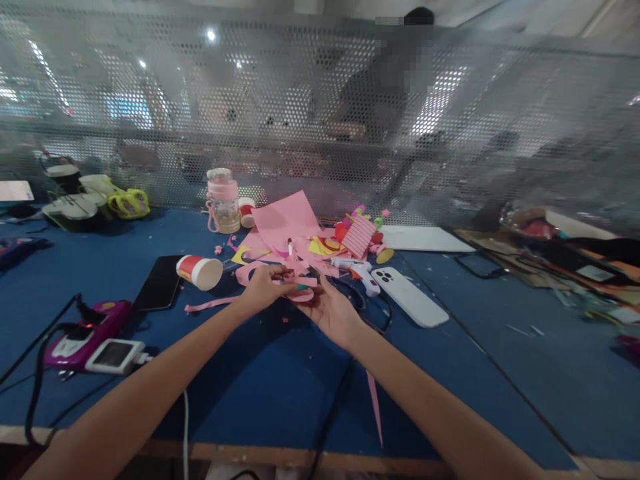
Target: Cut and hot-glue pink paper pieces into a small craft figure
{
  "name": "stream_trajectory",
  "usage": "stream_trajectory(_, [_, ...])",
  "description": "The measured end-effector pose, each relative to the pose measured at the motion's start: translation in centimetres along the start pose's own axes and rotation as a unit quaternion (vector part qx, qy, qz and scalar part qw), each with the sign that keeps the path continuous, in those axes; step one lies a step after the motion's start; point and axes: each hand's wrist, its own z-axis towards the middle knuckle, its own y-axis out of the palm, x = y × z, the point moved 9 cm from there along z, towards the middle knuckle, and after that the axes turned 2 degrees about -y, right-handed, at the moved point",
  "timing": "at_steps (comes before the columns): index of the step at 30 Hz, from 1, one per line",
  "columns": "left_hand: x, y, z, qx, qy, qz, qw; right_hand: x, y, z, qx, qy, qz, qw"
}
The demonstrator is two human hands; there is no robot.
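Both hands meet over the middle of the table around a small pink paper piece (303, 282). My left hand (265, 288) pinches it from the left with thumb and fingertips. From the right and below, my right hand (334, 308) grips the same piece, fingers curled beneath it. A bit of teal shows near the left thumb; what it is I cannot make out. Just behind the hands lie pink sheets (287, 217) and cut scraps. A white glue gun (359, 272) rests right of my right hand. A paper cup (200, 272) lies on its side to the left.
A white phone (411, 297) lies at the right, a black phone (159, 283) at the left. A purple power strip (90, 333) with cables sits at the front left. A bottle (223, 203) stands before the perforated metal screen (300, 100). A person is behind it.
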Motion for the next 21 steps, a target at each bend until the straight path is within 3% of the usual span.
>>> stream_trajectory(6, [0.1,-0.1,0.1,0.002,0.015,0.007,1.0,0.0,-0.4,0.0,0.038,0.006,-0.006,0.999])
stream_trajectory(21, [-0.3,0.6,0.0,-0.029,-0.001,0.012,1.0,-0.1,-1.2,1.1,0.02,-0.013,0.01,1.0])
